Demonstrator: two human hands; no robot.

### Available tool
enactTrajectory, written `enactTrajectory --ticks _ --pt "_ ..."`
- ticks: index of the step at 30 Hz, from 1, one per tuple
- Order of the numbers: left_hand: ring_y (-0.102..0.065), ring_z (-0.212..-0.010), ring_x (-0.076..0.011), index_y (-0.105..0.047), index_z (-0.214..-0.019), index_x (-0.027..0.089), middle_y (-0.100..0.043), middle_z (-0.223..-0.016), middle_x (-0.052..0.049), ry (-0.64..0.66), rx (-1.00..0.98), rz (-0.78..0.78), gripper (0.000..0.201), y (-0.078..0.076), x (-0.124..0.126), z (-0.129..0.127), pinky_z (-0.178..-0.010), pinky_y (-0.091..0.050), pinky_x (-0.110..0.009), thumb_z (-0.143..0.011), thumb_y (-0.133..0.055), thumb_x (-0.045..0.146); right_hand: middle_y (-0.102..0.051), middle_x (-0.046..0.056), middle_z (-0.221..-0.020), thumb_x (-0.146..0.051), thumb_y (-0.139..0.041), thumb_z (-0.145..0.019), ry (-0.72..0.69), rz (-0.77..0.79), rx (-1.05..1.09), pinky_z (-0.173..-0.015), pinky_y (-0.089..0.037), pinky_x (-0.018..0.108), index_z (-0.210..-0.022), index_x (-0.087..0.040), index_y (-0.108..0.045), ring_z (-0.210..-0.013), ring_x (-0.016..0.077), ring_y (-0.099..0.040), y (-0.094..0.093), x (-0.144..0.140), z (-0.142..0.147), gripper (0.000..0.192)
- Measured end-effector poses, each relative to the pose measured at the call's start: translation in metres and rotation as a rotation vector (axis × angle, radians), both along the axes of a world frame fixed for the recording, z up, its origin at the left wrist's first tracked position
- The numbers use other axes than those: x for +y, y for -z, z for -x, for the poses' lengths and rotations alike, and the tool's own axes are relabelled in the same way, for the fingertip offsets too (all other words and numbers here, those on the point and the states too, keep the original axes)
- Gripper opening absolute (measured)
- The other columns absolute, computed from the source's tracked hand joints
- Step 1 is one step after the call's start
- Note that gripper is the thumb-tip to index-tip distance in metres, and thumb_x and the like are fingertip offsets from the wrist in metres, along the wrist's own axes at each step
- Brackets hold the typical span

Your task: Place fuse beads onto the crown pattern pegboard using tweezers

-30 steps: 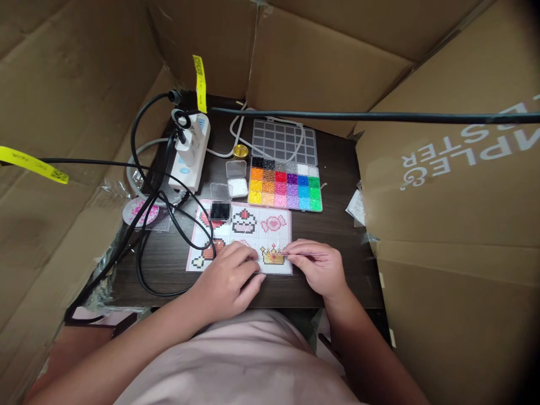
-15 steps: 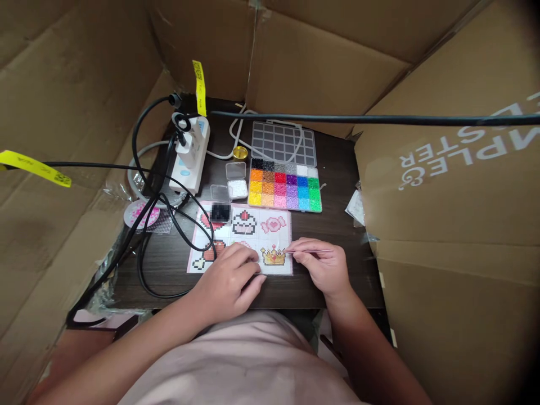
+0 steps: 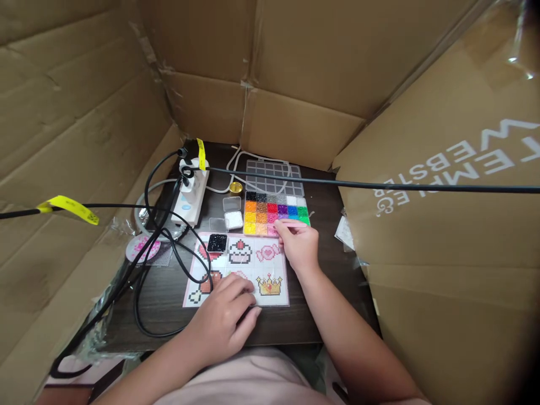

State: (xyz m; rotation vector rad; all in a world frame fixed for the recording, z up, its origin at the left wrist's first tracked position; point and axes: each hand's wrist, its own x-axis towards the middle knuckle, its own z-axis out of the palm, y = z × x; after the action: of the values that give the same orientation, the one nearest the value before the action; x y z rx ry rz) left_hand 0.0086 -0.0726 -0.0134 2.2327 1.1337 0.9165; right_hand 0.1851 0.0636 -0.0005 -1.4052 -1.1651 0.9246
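My left hand [image 3: 225,318] lies flat on the near edge of a pattern sheet [image 3: 247,264] printed with a cupcake, a candy and a gold crown [image 3: 269,286]. My right hand [image 3: 297,244] reaches over the sheet to the front row of a bead box [image 3: 291,205] with many coloured compartments. Its fingers are pinched around a thin metal tool whose tip sits at the pink beads. A small tub of black beads [image 3: 217,243] stands on the sheet's far left corner.
The dark table [image 3: 169,292] is walled in by cardboard [image 3: 295,67]. A power strip [image 3: 189,194] with looping black cables [image 3: 145,281] fills the left. The box's clear lid [image 3: 274,179], a white-bead tub [image 3: 233,219] and a gold cap [image 3: 235,187] sit behind. A black cable [image 3: 379,185] crosses above.
My right hand has left the crown and moved away from me to the bead box. The view has tilted up. My left hand stays on the sheet.
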Motion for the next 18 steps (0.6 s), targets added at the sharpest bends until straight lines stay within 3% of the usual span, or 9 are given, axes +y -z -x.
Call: enactTrajectory --ticks 6,9,13,18 --pt "-0.052 -0.093 -0.0214 -0.062 -0.091 0.015 -0.061 -0.097 -0.009 0.003 0.01 0.001 0.006 0.0 0.002 -0.001 -0.081 -0.046 -0.039 -0.092 -0.056 0.014 -0.059 -0.001 -0.052 -0.038 -0.08 -0.073 -0.012 0.009 0.203 -0.041 -0.043 0.025 -0.068 -0.013 -0.071 -0.041 0.0098 -0.05 0.0 -0.013 -0.012 0.027" --pt "-0.052 -0.094 -0.0219 -0.062 -0.09 0.015 -0.061 -0.098 -0.009 0.009 0.014 0.011 0.007 0.0 0.003 0.0 -0.083 -0.046 -0.04 -0.092 -0.055 0.014 -0.067 0.003 -0.062 -0.035 -0.08 -0.074 -0.099 0.052 0.239 -0.041 -0.045 0.025 -0.069 -0.014 -0.073 -0.043 0.0092 -0.051 -0.002 -0.027 -0.024 0.023" --pt "-0.053 -0.094 -0.0216 -0.063 -0.09 0.015 -0.062 -0.097 -0.009 0.008 0.012 0.01 0.008 0.0 0.003 0.0 -0.083 -0.047 -0.04 -0.092 -0.055 0.015 -0.074 0.006 -0.074 -0.026 -0.077 -0.077 -0.247 0.062 0.076 -0.046 -0.05 0.024 -0.076 -0.016 -0.078 -0.048 0.0101 -0.057 -0.004 -0.062 -0.039 0.011" --pt "-0.055 -0.092 -0.0211 -0.064 -0.089 0.016 -0.063 -0.096 -0.009 -0.009 0.024 -0.019 0.008 -0.001 0.003 -0.001 -0.082 -0.048 -0.038 -0.091 -0.056 0.016 -0.077 0.007 -0.08 -0.02 -0.072 -0.079 -0.245 -0.018 -0.066 -0.048 -0.055 0.023 -0.078 -0.019 -0.079 -0.06 0.0152 -0.068 0.002 -0.095 -0.042 0.007"
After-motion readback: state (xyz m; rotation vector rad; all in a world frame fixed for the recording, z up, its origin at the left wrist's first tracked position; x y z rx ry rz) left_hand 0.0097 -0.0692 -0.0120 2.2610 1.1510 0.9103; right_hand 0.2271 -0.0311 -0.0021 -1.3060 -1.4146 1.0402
